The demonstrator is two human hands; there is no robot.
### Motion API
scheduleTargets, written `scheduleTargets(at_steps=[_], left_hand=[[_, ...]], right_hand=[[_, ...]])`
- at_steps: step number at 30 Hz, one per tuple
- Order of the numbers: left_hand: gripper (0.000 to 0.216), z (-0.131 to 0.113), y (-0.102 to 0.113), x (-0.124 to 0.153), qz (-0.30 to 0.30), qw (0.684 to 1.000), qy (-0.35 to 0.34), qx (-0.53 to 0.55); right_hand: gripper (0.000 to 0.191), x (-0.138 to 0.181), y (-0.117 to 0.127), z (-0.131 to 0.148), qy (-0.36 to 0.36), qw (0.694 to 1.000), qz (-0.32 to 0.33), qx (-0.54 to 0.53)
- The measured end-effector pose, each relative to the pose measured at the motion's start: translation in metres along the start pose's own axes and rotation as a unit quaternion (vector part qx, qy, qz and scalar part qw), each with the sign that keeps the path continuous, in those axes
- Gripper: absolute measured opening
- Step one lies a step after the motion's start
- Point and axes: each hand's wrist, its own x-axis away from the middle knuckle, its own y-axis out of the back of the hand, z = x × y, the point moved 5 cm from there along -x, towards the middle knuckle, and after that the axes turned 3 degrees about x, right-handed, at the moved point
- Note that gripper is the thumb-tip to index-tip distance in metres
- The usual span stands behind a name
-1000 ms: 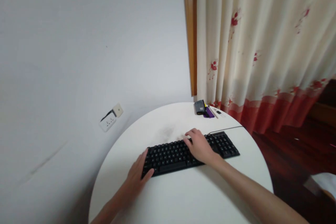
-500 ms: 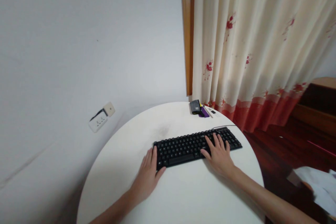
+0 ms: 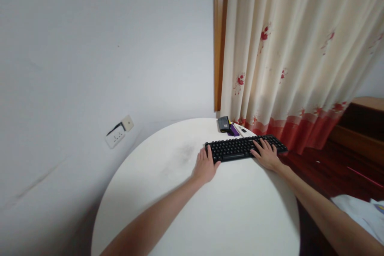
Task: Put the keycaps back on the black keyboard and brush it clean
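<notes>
Touches a black keyboard (image 3: 232,150) at the far right of a white table (image 3: 228,212).
Rests left hand (image 3: 205,168) at its left end, with thumb parted from fingers; lays right hand (image 3: 268,157) over right-side keys (image 3: 277,143) with fingers spread.

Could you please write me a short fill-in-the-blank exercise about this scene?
1. The left hand touches the keyboard at its ____ end.
2. The keyboard, with the fingers of the right hand spread over it, is ____ in colour.
3. The top of the table is ____ in colour.
4. The lower band of the curtain is mainly ____ in colour.

Missing words: left; black; white; red.
</notes>
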Motion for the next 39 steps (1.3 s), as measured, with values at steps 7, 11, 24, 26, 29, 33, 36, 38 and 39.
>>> scheduleTargets(at_steps=[7,11,24,26,29,33,36,38,39], left_hand=[[0.085,0.002,0.001,-0.002,-0.003,1.0,0.011,0.01],[0.091,0.0,0.006,0.011,-0.009,1.0,0.018,0.024],[0.068,0.052,0.084,0.138,0.065,0.997,-0.028,-0.013],[0.065,0.053,0.078,0.152,0.069,0.997,-0.038,-0.015],[0.062,0.051,0.065,0.164,0.084,0.995,-0.054,-0.012],[0.061,0.047,0.06,0.162,0.066,0.996,-0.057,-0.008],[0.061,0.047,0.061,0.159,0.061,0.996,-0.056,-0.009],[0.059,0.046,0.061,0.16,0.061,0.997,-0.055,-0.011],[0.058,0.046,0.061,0.161,0.06,0.997,-0.055,-0.011]], right_hand=[[0.061,-0.005,0.008,0.006,-0.004,1.0,-0.012,0.004],[0.059,0.022,0.039,0.045,-0.022,0.993,-0.112,0.031],[0.059,0.133,0.099,0.233,0.259,0.949,-0.061,-0.172],[0.06,0.143,0.091,0.242,0.287,0.939,-0.019,-0.186],[0.059,0.153,0.076,0.246,0.313,0.929,0.053,-0.19],[0.057,0.154,0.071,0.244,0.309,0.927,0.087,-0.192],[0.056,0.154,0.072,0.246,0.306,0.926,0.09,-0.203],[0.054,0.154,0.072,0.246,0.299,0.925,0.083,-0.22],[0.052,0.152,0.072,0.245,0.29,0.925,0.075,-0.233]])
